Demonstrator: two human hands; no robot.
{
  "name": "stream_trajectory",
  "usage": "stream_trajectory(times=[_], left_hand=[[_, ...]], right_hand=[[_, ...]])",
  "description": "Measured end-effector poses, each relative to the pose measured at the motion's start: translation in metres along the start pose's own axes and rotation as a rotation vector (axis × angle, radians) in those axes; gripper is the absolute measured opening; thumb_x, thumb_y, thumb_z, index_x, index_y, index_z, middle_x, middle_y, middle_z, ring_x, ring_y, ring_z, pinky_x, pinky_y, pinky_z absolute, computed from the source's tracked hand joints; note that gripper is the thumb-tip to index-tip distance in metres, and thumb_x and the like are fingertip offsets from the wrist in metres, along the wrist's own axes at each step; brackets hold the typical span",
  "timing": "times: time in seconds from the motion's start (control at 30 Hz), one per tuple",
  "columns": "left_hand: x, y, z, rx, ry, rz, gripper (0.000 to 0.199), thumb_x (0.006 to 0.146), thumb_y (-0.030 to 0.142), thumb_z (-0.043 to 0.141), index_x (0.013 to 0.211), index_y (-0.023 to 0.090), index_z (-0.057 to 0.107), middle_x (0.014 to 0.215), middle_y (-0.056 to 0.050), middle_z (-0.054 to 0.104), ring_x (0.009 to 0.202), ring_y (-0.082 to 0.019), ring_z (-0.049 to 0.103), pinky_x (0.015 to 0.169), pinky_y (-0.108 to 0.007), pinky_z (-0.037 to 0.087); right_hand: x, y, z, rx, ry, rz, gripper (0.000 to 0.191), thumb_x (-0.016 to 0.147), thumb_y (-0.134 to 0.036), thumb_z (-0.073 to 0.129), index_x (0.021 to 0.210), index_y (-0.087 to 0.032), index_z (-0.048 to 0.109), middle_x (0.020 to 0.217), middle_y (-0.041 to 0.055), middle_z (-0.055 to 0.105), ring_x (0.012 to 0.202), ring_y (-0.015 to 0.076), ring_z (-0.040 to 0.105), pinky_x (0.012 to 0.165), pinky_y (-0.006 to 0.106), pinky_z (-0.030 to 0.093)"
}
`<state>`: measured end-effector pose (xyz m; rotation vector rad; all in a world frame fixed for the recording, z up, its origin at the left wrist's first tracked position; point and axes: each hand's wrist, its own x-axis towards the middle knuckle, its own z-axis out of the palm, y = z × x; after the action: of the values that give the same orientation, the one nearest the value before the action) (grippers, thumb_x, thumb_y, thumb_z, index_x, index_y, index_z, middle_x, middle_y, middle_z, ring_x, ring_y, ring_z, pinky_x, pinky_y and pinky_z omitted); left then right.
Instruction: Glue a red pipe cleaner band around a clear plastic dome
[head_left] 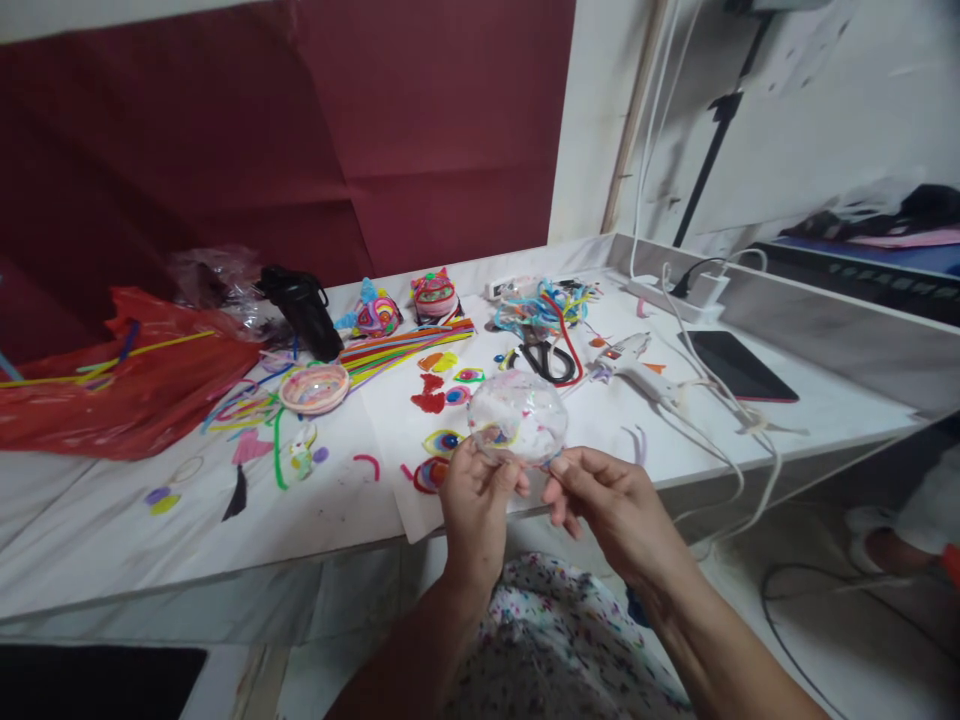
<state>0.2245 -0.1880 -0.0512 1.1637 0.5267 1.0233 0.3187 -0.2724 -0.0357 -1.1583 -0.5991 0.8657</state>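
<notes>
A clear plastic dome (pixel 525 408) with small coloured specks is held over the table's front edge. My left hand (pixel 478 505) grips its near left rim, thumb and fingers closed. At the near right rim my right hand (pixel 600 492) is closed in a pinch; a tiny bluish bit shows at its fingertips, too small to name. Just behind the dome lie eye-shaped pieces of coiled pipe cleaner (pixel 442 441) and red pieces (pixel 429 393). A pink-rimmed bowl shape (pixel 315 388) rests farther left.
Pipe cleaners (pixel 409 345), black-handled scissors (pixel 547 362) and two decorated figures (pixel 435 296) lie toward the back. On the right are a glue gun (pixel 637 372) with a trailing cord and a dark tablet (pixel 739 366). A red plastic bag (pixel 135 385) and black bottle (pixel 304 310) occupy the left.
</notes>
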Motion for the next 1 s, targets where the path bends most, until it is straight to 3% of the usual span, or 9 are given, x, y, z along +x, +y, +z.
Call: stream_trajectory(times=[0.13, 0.3, 0.53, 0.63, 0.8, 1.0], left_hand=[[-0.002, 0.001, -0.002, 0.038, 0.016, 0.011, 0.023, 0.074, 0.027, 0.07, 0.095, 0.029, 0.061, 0.07, 0.001, 0.065, 0.059, -0.015, 0.059, 0.059, -0.028, 0.047], [-0.008, 0.0, 0.004, 0.054, 0.06, 0.017, 0.023, 0.072, 0.025, 0.071, 0.09, 0.034, 0.061, 0.071, 0.002, 0.066, 0.059, -0.017, 0.061, 0.061, -0.032, 0.049], [-0.013, -0.011, 0.011, 0.165, 0.184, 0.166, 0.022, 0.067, 0.02, 0.074, 0.079, 0.035, 0.063, 0.068, 0.002, 0.069, 0.061, -0.021, 0.064, 0.066, -0.037, 0.051], [-0.014, -0.009, 0.014, 0.186, 0.171, 0.183, 0.024, 0.067, 0.018, 0.073, 0.079, 0.035, 0.063, 0.067, 0.003, 0.068, 0.06, -0.019, 0.063, 0.066, -0.036, 0.051], [-0.013, 0.003, 0.022, 0.128, 0.076, 0.077, 0.019, 0.069, 0.02, 0.072, 0.076, 0.031, 0.058, 0.065, 0.002, 0.064, 0.058, -0.018, 0.061, 0.059, -0.034, 0.052], [-0.011, 0.001, 0.025, -0.013, -0.035, 0.012, 0.013, 0.076, 0.026, 0.068, 0.081, 0.033, 0.058, 0.067, 0.003, 0.062, 0.055, -0.015, 0.057, 0.056, -0.031, 0.049]], right_hand=[[0.004, 0.003, 0.004, -0.024, 0.125, 0.039, 0.028, 0.061, -0.041, 0.072, 0.051, -0.018, 0.061, 0.04, -0.0018, 0.052, 0.033, 0.0065, 0.037, 0.036, 0.02, 0.024], [0.012, 0.011, 0.007, -0.017, 0.268, -0.015, 0.02, 0.058, -0.03, 0.063, 0.046, -0.02, 0.051, 0.035, -0.0061, 0.041, 0.035, 0.0059, 0.026, 0.037, 0.021, 0.017], [0.006, 0.012, 0.008, -0.203, 0.44, -0.226, 0.022, 0.059, -0.024, 0.064, 0.045, -0.019, 0.047, 0.041, -0.0066, 0.038, 0.043, 0.0073, 0.03, 0.043, 0.022, 0.021], [0.001, 0.011, 0.005, -0.389, 0.497, -0.428, 0.021, 0.062, -0.022, 0.062, 0.047, -0.019, 0.048, 0.043, -0.0069, 0.037, 0.043, 0.0074, 0.032, 0.044, 0.023, 0.023], [0.002, 0.009, -0.011, -0.981, 0.461, -0.919, 0.018, 0.073, -0.015, 0.056, 0.056, -0.021, 0.051, 0.045, -0.0063, 0.047, 0.039, 0.0078, 0.043, 0.044, 0.022, 0.032], [0.013, -0.002, -0.028, -1.145, 0.391, -1.238, 0.02, 0.069, -0.006, 0.056, 0.055, -0.02, 0.05, 0.042, -0.0079, 0.042, 0.038, 0.0068, 0.041, 0.044, 0.022, 0.031]])
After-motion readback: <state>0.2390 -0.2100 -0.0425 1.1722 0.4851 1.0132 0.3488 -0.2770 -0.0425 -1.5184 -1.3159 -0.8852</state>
